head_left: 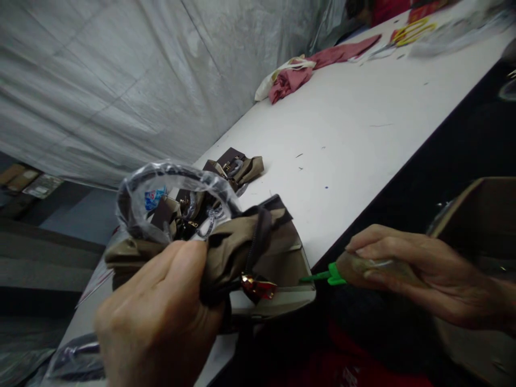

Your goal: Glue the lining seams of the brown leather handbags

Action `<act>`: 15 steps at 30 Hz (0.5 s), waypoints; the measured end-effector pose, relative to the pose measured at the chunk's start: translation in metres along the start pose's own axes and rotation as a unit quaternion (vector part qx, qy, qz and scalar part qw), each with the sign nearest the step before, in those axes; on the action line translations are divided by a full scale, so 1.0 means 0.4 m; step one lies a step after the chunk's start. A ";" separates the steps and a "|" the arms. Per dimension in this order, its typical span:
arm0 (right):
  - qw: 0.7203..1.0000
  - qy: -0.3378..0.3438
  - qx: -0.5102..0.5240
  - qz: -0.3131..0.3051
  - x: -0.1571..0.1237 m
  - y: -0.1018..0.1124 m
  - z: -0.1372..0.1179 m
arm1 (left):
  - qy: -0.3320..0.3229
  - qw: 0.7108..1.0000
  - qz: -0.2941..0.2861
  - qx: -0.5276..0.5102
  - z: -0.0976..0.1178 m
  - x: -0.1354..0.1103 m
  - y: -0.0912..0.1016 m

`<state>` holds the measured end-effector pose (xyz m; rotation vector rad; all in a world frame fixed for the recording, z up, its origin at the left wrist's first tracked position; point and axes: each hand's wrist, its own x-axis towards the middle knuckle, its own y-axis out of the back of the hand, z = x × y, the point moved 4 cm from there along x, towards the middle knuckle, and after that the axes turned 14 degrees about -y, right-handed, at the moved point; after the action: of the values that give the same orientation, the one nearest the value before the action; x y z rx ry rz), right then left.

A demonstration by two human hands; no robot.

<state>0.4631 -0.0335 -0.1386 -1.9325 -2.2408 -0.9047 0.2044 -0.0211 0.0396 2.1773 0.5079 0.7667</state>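
A brown handbag (282, 258) is bunched in my left hand (161, 312), whose fingers are wrapped round its gathered fabric. Its curved handle (177, 172) is covered in clear plastic. A zipper with a shiny gold and red pull (258, 286) hangs at the near side. My right hand (411, 269) grips a soft squeeze bottle (358, 270) with a green nozzle (335, 274). The thin nozzle tip points left and reaches the bag's open side panel; whether it touches cannot be made out. My left palm and part of the bag are hidden.
More brown bags (237, 166) lie on the white table (342, 134) behind mine. Pink cloth (292, 80) and yellow-handled scissors (413, 32) rest toward the far end. A cardboard box (479, 209) stands at right. Grey sheeting (121, 80) hangs along the table's far side.
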 end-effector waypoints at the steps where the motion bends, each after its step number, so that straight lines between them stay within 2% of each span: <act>1: 1.000 0.010 0.005 0.011 0.002 -0.006 0.000 | 0.013 1.000 0.011 0.013 -0.016 -0.006 0.004; 5: 0.996 0.038 0.005 0.078 0.035 -0.010 0.010 | 0.036 0.994 0.062 0.085 -0.073 0.006 0.021; 9: 0.990 0.057 -0.008 0.130 0.087 0.000 0.025 | 0.046 0.985 0.104 0.127 -0.072 0.034 0.012; 11: 0.988 0.059 -0.027 0.143 0.103 0.003 0.040 | 0.074 0.990 0.093 0.074 -0.049 0.033 -0.019; 13: 0.990 0.041 -0.036 0.131 0.107 -0.001 0.064 | 0.113 0.991 0.051 -0.049 -0.017 0.018 -0.066; 15: 0.994 0.001 -0.027 0.106 0.100 -0.007 0.093 | 0.154 0.968 -0.008 -0.200 0.019 -0.010 -0.116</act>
<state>0.4640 0.0189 -0.1544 -2.1397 -1.9796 -0.9465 0.2013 0.0018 -0.0014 1.6878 0.4760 1.1030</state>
